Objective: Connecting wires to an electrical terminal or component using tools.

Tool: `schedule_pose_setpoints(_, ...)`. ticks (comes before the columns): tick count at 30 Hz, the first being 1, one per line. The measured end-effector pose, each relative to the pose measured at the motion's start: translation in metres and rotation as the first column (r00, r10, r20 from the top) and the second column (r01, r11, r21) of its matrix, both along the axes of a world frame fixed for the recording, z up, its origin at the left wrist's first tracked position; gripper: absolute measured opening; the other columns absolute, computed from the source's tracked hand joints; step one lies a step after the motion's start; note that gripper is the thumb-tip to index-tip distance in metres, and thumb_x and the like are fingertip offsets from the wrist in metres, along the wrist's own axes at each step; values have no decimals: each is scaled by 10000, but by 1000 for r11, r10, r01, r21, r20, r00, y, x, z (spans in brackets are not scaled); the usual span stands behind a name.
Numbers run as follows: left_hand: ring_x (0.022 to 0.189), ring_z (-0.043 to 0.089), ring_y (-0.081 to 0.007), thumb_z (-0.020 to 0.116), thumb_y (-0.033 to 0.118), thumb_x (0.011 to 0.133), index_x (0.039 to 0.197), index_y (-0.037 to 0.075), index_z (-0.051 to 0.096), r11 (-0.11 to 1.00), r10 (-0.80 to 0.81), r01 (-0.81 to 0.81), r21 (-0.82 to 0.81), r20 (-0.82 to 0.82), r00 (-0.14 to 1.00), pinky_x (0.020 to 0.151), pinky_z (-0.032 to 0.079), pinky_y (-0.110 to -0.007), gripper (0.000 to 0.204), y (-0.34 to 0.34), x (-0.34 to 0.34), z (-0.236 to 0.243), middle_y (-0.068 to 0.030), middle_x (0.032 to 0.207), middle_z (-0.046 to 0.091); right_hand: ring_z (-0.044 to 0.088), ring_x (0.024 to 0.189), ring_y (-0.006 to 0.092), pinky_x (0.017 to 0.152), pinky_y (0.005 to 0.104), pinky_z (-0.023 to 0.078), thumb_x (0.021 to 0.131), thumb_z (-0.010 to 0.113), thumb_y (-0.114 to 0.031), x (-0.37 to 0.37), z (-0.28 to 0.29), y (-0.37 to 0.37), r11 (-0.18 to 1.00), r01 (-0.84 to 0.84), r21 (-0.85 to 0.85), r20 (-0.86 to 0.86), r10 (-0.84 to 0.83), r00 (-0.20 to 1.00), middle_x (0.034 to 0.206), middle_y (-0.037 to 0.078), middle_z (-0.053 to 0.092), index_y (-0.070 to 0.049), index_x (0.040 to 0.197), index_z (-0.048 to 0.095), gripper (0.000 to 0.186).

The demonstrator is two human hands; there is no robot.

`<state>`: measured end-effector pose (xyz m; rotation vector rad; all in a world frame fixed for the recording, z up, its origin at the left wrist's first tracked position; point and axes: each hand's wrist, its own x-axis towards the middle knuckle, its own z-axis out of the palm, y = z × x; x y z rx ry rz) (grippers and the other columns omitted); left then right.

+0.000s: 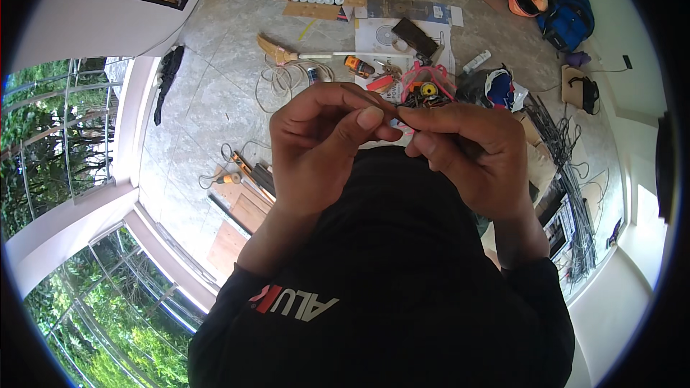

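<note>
Hands up front, both raised over the black shirt (410,244); the right hand (481,151) has thumb and forefinger pressed together on a thin dark piece (403,123), wire-like but too small to name; the left hand (309,136) is curled, thumb and fingertips bunched right beside it, though I honestly can't tell if they're pinching it too. So it sits in the gap between the fingertips, well above the floor (205,97); I'd guess it's held that high and close because it's tiny and fingertip grip gives the best control. Long axis looks slanted, upper left down to lower right, as far as the fingers let me see; no clue which end is the front. As for the floor stuff, the pink bag (449,85) sits ahead of the hands, probably for easy reach; black cables (564,165) lie bunched lengthwise off to the right, maybe to limit tangles.
</note>
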<state>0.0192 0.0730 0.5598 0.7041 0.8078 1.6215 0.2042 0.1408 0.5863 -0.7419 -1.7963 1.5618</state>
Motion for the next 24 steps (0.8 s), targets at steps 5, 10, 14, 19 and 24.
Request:
schedule_pose_setpoints(5, 846, 684, -202, 592, -63, 923, 995, -72, 618, 1000, 14, -14, 22, 22, 1000, 781, 591, -318, 77, 4, -1, 3, -184, 960, 681, 698, 811, 110, 694, 222, 539, 902, 622, 43, 0, 2, 0, 992, -18, -122, -46, 12, 999, 902, 109, 735, 9, 1130, 685, 239)
schedule_pose_setpoints(10, 850, 680, -202, 590, -51, 930, 1000, -76, 613, 1000, -2, 1, 28, 34, 999, 783, 585, -321, 78, 7, -2, 5, -192, 965, 679, 695, 818, 112, 711, 221, 543, 915, 610, 40, 1, 2, 5, 995, -59, -86, -31, 56, 998, 939, 114, 737, 20, 1157, 669, 249)
schedule_pose_setpoints(14, 849, 680, -202, 587, -47, 933, 998, -79, 609, 999, -7, 5, 52, 46, 999, 795, 582, -324, 76, 8, 1, 1, -193, 971, 678, 695, 831, 109, 722, 220, 544, 910, 611, 48, 0, -3, 4, 986, -52, -158, -129, 32, 991, 960, 130, 737, 20, 1154, 671, 253)
schedule_pose_setpoints(19, 863, 682, -211, 580, -51, 936, 1006, -79, 603, 999, 21, -23, 29, 81, 997, 803, 579, -323, 78, 9, 1, 5, -195, 981, 677, 700, 863, 127, 749, 227, 550, 905, 611, 59, 1, -5, 6, 998, -38, -41, -54, 36, 998, 989, 140, 737, 23, 1154, 671, 259)
schedule_pose_setpoints(24, 874, 682, -213, 576, -47, 941, 1008, -80, 599, 999, 42, -44, 28, 72, 997, 800, 577, -321, 78, 9, 6, 3, -193, 980, 676, 707, 843, 132, 736, 227, 547, 899, 631, 42, -4, -7, 3, 995, 12, -103, -130, -26, 991, 961, 131, 740, 10, 1143, 685, 252)
